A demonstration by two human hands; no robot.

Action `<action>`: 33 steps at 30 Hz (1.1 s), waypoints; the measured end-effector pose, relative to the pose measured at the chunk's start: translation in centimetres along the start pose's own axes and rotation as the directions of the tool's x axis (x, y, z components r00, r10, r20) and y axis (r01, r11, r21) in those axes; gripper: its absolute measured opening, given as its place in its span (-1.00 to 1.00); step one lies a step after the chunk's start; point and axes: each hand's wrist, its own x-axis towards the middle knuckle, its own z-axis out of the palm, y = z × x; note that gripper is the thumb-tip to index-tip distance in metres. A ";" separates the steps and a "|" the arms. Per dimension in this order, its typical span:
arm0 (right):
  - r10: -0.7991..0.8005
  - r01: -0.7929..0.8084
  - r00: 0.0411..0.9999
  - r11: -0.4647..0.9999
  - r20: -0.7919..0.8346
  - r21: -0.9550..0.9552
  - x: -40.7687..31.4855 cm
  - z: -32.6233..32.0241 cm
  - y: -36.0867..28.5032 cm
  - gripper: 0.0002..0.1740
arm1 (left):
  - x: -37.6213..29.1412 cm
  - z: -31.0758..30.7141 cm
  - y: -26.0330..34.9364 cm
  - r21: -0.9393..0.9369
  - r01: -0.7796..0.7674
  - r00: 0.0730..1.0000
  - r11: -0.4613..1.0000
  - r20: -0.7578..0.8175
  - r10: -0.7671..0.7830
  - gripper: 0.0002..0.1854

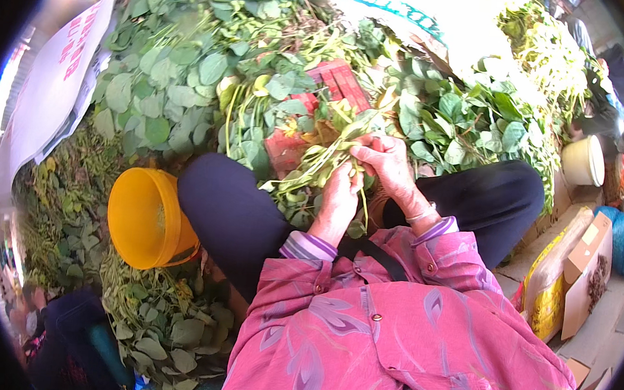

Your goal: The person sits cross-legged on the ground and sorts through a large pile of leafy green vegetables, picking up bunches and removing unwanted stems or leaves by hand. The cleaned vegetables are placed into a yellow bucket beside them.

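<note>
A bean plant stem with green pods and leaves (323,160) lies across both my hands, above my lap. Around its lower stalks the fingers of my left hand (339,194) are closed. My right hand (386,159), with a band on its wrist, pinches the plant just above and to the right of the left one. Its fingertips partly hide what is between them. Beyond the hands, a red slatted plastic crate (344,85) shows through leaves. Cut bean plants (177,85) are heaped all around it.
A yellow bucket (142,217) lies tilted beside my left knee. To the right are a white bucket (583,160), a cardboard box (586,277), a yellow plastic package (548,296) and blue twine (623,241). A white printed sack (56,87) hangs far left. Other people's legs show at both edges.
</note>
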 end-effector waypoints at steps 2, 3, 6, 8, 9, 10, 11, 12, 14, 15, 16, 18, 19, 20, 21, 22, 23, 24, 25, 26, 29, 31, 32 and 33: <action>0.021 -0.021 1.000 1.000 -0.016 -0.014 -0.1 0.4 -0.4 -0.85 | 0.2 -0.6 0.2 -0.018 0.010 0.999 1.000 0.052 -0.009 -0.87; 0.000 -0.001 1.000 1.000 -0.029 -0.015 -0.1 0.6 -0.4 -0.86 | 0.3 -0.7 0.4 -0.033 0.003 1.000 0.999 0.028 -0.002 -0.86; -0.025 0.026 0.998 0.999 -0.056 0.023 0.6 1.2 0.1 -0.85 | -0.7 2.0 2.0 -0.031 0.019 0.981 0.999 -0.190 -0.024 -0.79; -0.007 0.017 0.997 0.992 -0.078 0.121 0.8 2.1 -1.4 -0.84 | -1.0 1.9 2.7 -0.033 -0.006 0.992 0.999 -0.127 0.002 -0.76; -0.002 0.017 0.996 0.985 -0.092 0.169 1.2 2.3 -2.0 -0.83 | -1.0 2.4 3.1 -0.034 -0.014 0.991 0.999 -0.133 0.010 -0.76; -0.064 0.074 0.995 0.986 -0.074 0.149 1.8 2.1 -1.7 -0.83 | -0.3 1.4 3.1 -0.003 -0.069 0.997 0.998 -0.022 0.069 -0.77; -0.044 0.051 0.998 0.988 -0.052 0.148 1.8 2.3 -1.8 -0.84 | -0.4 1.1 3.4 0.026 -0.086 0.995 0.996 -0.049 0.087 -0.77; -0.029 0.034 0.999 0.990 -0.036 0.140 2.0 2.3 -2.2 -0.85 | -0.5 1.3 3.7 0.053 -0.101 0.992 0.993 -0.066 0.105 -0.77; -0.013 0.013 1.000 0.994 -0.001 0.113 2.3 2.6 -3.0 -0.87 | -0.5 1.0 4.0 0.065 -0.128 0.979 0.990 -0.154 0.137 -0.77; -0.044 0.042 0.999 0.988 0.008 0.147 2.6 2.6 -2.6 -0.85 | 0.2 -0.5 3.1 0.032 -0.166 0.971 0.986 -0.170 0.169 -0.78; -0.006 0.006 1.000 0.982 -0.001 0.189 2.6 2.5 -2.7 -0.89 | -0.1 -1.4 3.1 0.051 -0.115 0.982 0.992 -0.147 0.121 -0.78; -0.022 0.022 1.000 0.989 0.004 0.143 3.4 1.5 -1.5 -0.93 | -1.1 -1.7 3.0 0.076 -0.036 0.989 0.996 -0.142 0.047 -0.79; -0.078 0.077 0.997 0.995 0.018 0.056 4.1 0.4 0.5 -0.83 | -1.9 -2.1 2.9 0.127 -0.018 0.989 0.992 -0.146 0.037 -0.77; -0.123 0.121 0.992 0.991 0.027 0.064 4.2 -0.2 1.4 -0.62 | -2.9 -2.3 2.9 0.146 -0.014 0.989 0.989 -0.145 0.035 -0.77; -0.091 0.091 0.996 0.996 0.019 0.004 4.0 -0.2 1.5 -0.60 | -3.9 -2.6 2.9 0.164 -0.013 0.989 0.986 -0.143 0.037 -0.77; -0.055 0.056 0.998 0.997 0.008 -0.056 3.5 -0.3 1.7 -0.58 | -4.7 -3.1 2.8 0.209 -0.056 0.975 0.976 -0.201 0.099 -0.78; -0.020 0.019 1.000 0.993 -0.005 -0.116 3.2 -0.4 1.8 -0.57 | -5.5 -3.5 2.8 0.257 -0.096 0.953 0.962 -0.255 0.163 -0.79; -0.061 0.060 0.997 0.998 0.055 0.007 3.7 -0.2 2.3 -0.61 | -5.7 -3.9 3.2 0.262 -0.209 0.926 0.942 -0.255 0.277 -0.81; -0.057 0.057 0.997 0.998 0.043 0.004 3.6 -0.5 2.6 -0.61 | -6.6 -4.1 3.3 0.266 -0.249 0.916 0.931 -0.247 0.316 -0.81; -0.054 0.054 0.998 0.999 0.031 0.001 3.4 -1.1 2.7 -0.62 | -7.5 -4.1 3.4 0.287 -0.197 0.923 0.938 -0.267 0.276 -0.81; 0.026 -0.027 0.999 0.999 0.020 0.040 3.1 -0.9 1.5 -0.65 | -9.2 -4.1 3.3 0.361 -0.218 0.911 0.907 -0.258 0.321 -0.83; 0.048 -0.047 0.999 0.998 0.015 -0.033 3.0 -1.0 1.3 -0.68 | -10.1 -3.1 4.0 0.285 -0.182 0.928 0.941 -0.268 0.260 -0.83; 0.001 -0.003 0.996 1.000 0.091 0.018 3.2 -1.4 1.9 -0.69 | -10.8 -2.2 5.0 0.213 -0.172 0.946 0.962 -0.235 0.222 -0.82; 0.008 -0.012 0.998 0.998 0.068 0.056 3.1 -1.0 2.1 -0.69 | -11.3 -1.5 6.3 0.099 -0.185 0.956 0.978 -0.214 0.203 -0.81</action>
